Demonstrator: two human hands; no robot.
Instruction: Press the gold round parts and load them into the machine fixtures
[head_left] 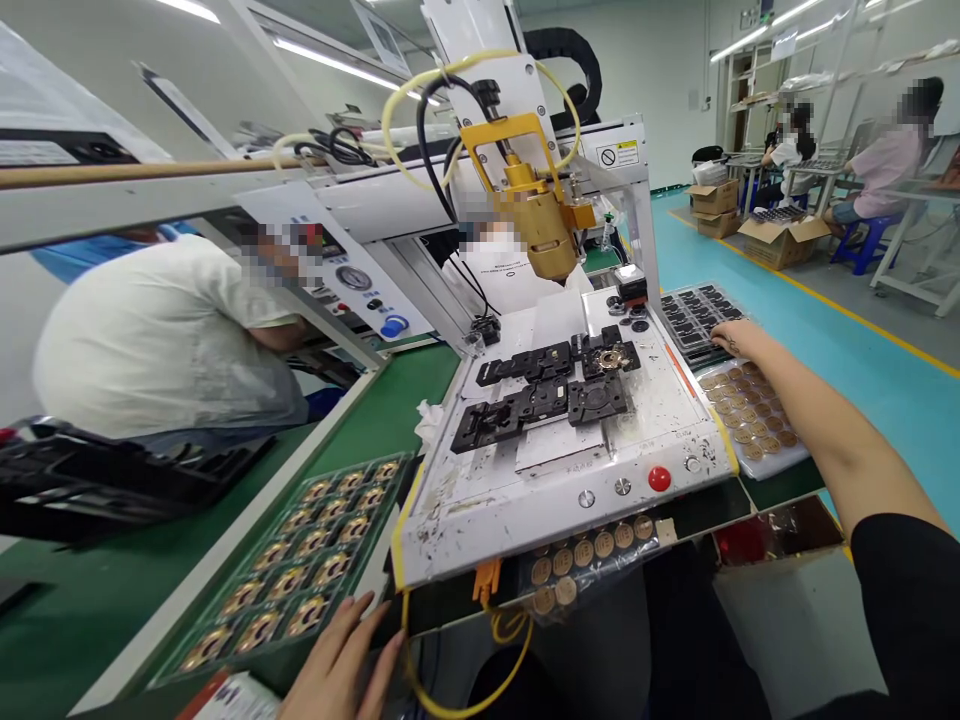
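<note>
My left hand (341, 660) lies at the bench's front edge with its fingers stretched and apart, holding nothing. Close beside it is a clear tray (161, 672) with several rows of round gold-and-dark parts (289, 580). My right hand (739, 340) reaches far out to the right. Its fingers are bent down together at the edge of a tray of black parts (694, 310); what they pinch, if anything, is too small to make out. On the machine's white base (480, 525) between the hands sit black fixtures (540, 385), one with a round metal part (609, 360) in it.
A gold-coloured machine head (544, 235) hangs above the fixtures. A red button (659, 479) is on the base's front. Bags of round tan discs lie at the right (754, 415) and below the front (574, 560). A yellow cable (480, 700) hangs down. Other people sit nearby.
</note>
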